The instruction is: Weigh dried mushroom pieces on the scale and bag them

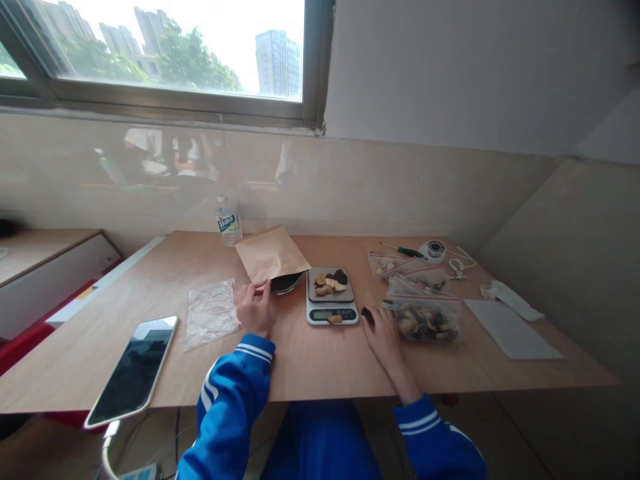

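My left hand (255, 308) rests on the wooden table (310, 360) with its fingers closed on the open mouth of a brown paper pouch (273, 257). Just right of the pouch stands a small kitchen scale (331, 311) with several dried fruit or mushroom pieces on its platform. One piece lies on the scale's front by the display. My right hand (383, 333) lies to the right of the scale and pinches a dark piece (367, 315) at its fingertips. Beside that hand sits a clear zip bag full of dried pieces (425, 320).
An empty clear zip bag (211, 312) lies left of my left hand, a phone (134, 368) nearer the front left edge. At the back stand a water bottle (229, 222), more zip bags (400, 267), a screwdriver (403, 251), a round device (434, 250), a grey sheet (510, 328).
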`<state>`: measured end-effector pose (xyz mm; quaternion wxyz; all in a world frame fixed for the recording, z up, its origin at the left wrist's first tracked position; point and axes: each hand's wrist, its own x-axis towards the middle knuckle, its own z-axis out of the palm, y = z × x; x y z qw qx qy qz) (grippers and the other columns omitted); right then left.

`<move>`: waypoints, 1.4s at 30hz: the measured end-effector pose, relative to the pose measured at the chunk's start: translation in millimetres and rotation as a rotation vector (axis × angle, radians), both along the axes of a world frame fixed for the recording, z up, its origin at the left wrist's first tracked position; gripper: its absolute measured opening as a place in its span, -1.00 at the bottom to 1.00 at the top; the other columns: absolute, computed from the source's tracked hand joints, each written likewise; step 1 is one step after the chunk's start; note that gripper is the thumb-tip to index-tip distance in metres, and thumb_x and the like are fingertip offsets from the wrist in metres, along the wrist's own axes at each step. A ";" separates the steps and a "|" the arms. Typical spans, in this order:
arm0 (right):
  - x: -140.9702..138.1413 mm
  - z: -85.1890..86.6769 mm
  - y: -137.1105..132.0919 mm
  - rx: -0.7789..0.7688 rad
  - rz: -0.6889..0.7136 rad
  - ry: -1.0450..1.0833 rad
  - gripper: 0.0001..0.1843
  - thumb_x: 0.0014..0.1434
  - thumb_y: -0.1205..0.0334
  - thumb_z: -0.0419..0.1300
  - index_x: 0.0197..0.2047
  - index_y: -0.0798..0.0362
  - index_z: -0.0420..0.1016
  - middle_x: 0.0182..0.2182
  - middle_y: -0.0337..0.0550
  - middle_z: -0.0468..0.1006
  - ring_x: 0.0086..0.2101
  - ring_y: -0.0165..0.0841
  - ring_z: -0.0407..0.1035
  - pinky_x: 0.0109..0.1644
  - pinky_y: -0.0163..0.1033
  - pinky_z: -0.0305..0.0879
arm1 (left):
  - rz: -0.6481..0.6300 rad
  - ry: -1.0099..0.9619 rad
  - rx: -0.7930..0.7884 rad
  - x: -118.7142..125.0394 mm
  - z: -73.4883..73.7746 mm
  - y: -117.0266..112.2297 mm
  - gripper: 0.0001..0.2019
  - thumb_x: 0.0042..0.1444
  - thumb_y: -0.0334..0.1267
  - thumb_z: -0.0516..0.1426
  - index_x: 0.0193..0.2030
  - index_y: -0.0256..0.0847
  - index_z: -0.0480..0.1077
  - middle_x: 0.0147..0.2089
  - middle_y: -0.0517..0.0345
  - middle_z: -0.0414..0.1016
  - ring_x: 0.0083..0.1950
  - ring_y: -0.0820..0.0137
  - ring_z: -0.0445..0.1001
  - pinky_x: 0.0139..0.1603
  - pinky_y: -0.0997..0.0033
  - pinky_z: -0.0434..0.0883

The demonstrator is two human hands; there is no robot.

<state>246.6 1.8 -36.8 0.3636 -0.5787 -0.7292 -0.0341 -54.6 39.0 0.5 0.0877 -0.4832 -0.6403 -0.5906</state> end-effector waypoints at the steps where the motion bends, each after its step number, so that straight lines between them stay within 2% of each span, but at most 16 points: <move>1: -0.5 0.3 -1.2 -0.002 0.007 0.014 -0.69 0.22 0.22 0.00 0.00 0.06 0.39 -0.14 -0.01 0.50 -0.11 -0.16 0.31 0.00 -0.03 0.24 | 0.002 -0.002 0.001 0.0 -0.2 0.0 -0.77 0.12 -0.04 0.10 -0.34 -0.13 0.46 -0.44 0.19 0.41 -0.31 0.34 0.40 -0.11 0.28 0.33; 6: -17.4 20.7 11.5 0.015 -0.004 0.180 -0.71 0.21 0.11 0.05 -0.07 0.05 0.40 -0.15 -0.03 0.53 -0.14 -0.19 0.36 -0.03 -0.05 0.25 | 0.005 -0.015 0.002 0.2 0.1 -0.1 -0.74 0.12 -0.01 0.09 -0.34 -0.12 0.47 -0.45 0.20 0.41 -0.33 0.35 0.40 -0.13 0.29 0.34; 9: -30.8 37.2 27.4 -0.030 0.092 0.166 -0.77 0.21 0.10 0.07 -0.19 0.02 0.45 -0.16 -0.07 0.55 -0.13 -0.21 0.36 -0.03 -0.07 0.23 | 0.003 -0.011 -0.007 0.3 0.5 -0.5 -0.73 0.12 0.00 0.09 -0.34 -0.12 0.47 -0.45 0.19 0.40 -0.32 0.34 0.40 -0.13 0.29 0.35; 11: -35.5 43.1 33.2 -0.048 0.141 0.120 -0.77 0.22 0.10 0.05 -0.22 0.01 0.48 -0.09 -0.06 0.52 -0.07 -0.19 0.33 0.00 -0.04 0.20 | 0.007 -0.017 -0.014 0.2 0.8 -0.9 -0.73 0.12 0.01 0.08 -0.35 -0.12 0.46 -0.44 0.19 0.40 -0.31 0.34 0.40 -0.11 0.28 0.34; 14: -34.0 40.8 22.1 -0.008 0.102 0.112 -0.73 0.25 0.12 0.01 -0.13 -0.01 0.48 0.02 -0.04 0.43 0.01 -0.19 0.28 0.06 -0.01 0.16 | 0.010 -0.035 -0.014 -0.2 1.1 -1.3 -0.74 0.12 0.01 0.08 -0.34 -0.11 0.45 -0.43 0.19 0.41 -0.33 0.35 0.40 -0.08 0.24 0.34; 17: -28.8 30.8 -9.9 0.018 0.038 0.135 -0.72 0.27 0.16 -0.02 -0.09 -0.03 0.47 -0.04 -0.04 0.42 -0.01 -0.21 0.30 0.08 -0.01 0.16 | -0.001 -0.026 -0.012 -0.1 1.1 -0.8 -0.75 0.12 -0.01 0.08 -0.33 -0.11 0.45 -0.43 0.19 0.41 -0.33 0.35 0.39 -0.07 0.24 0.34; 20: -28.1 24.0 -40.7 -0.067 0.097 0.073 -0.72 0.23 0.17 0.06 -0.02 -0.08 0.44 -0.02 -0.07 0.41 -0.03 -0.21 0.31 0.06 -0.03 0.20 | -0.011 0.008 -0.015 0.6 0.9 -0.3 -0.76 0.12 -0.02 0.09 -0.33 -0.11 0.46 -0.44 0.18 0.39 -0.30 0.34 0.38 -0.10 0.27 0.34; 23: -31.9 23.6 -53.4 -0.173 0.191 -0.037 -0.65 0.20 0.18 0.11 0.07 -0.14 0.37 0.06 -0.12 0.37 0.02 -0.20 0.27 0.07 -0.03 0.19 | -0.004 0.009 -0.012 1.0 0.5 -0.4 -0.76 0.12 -0.03 0.10 -0.33 -0.12 0.47 -0.43 0.17 0.40 -0.28 0.33 0.38 -0.12 0.30 0.34; 26: -35.6 25.4 -53.2 -0.202 0.190 -0.094 -0.68 0.19 0.15 0.13 0.03 -0.10 0.38 0.09 -0.11 0.36 0.04 -0.17 0.26 0.05 -0.02 0.20 | 0.006 -0.011 -0.011 0.9 0.3 -1.0 -0.76 0.12 -0.03 0.10 -0.33 -0.12 0.47 -0.43 0.18 0.40 -0.31 0.35 0.39 -0.13 0.30 0.34; 31: -45.2 28.5 -52.9 -0.127 0.157 -0.141 -0.57 0.15 0.14 0.16 0.10 -0.10 0.32 0.08 -0.08 0.35 0.00 -0.16 0.28 0.01 -0.03 0.21 | 0.010 -0.024 -0.016 0.8 0.6 -1.5 -0.75 0.12 -0.02 0.09 -0.35 -0.12 0.46 -0.44 0.18 0.40 -0.31 0.35 0.39 -0.14 0.31 0.33; 36: -62.3 31.7 -54.6 -0.140 0.221 -0.134 -0.81 0.16 0.27 0.14 -0.14 -0.10 0.46 -0.11 -0.14 0.45 -0.10 -0.20 0.31 -0.07 -0.09 0.21 | 0.009 -0.014 -0.014 1.3 1.4 -2.3 -0.76 0.12 -0.02 0.09 -0.34 -0.11 0.46 -0.43 0.18 0.40 -0.30 0.34 0.39 -0.16 0.33 0.33; 39: -66.4 37.6 -49.3 -0.113 0.233 -0.114 -0.82 0.18 0.35 0.10 -0.21 -0.08 0.48 -0.17 -0.15 0.46 -0.13 -0.22 0.30 -0.09 -0.11 0.17 | 0.008 -0.015 -0.020 1.6 1.0 -1.8 -0.76 0.13 -0.02 0.09 -0.33 -0.11 0.46 -0.43 0.18 0.40 -0.30 0.33 0.39 -0.15 0.33 0.33; 42: -64.6 51.1 -31.2 -0.061 0.192 -0.088 -0.80 0.20 0.33 0.07 -0.23 -0.07 0.51 -0.23 -0.14 0.47 -0.19 -0.25 0.31 -0.14 -0.14 0.14 | 0.013 -0.020 -0.021 1.9 0.6 -1.1 -0.76 0.12 -0.02 0.09 -0.33 -0.10 0.46 -0.43 0.18 0.40 -0.30 0.34 0.39 -0.15 0.32 0.33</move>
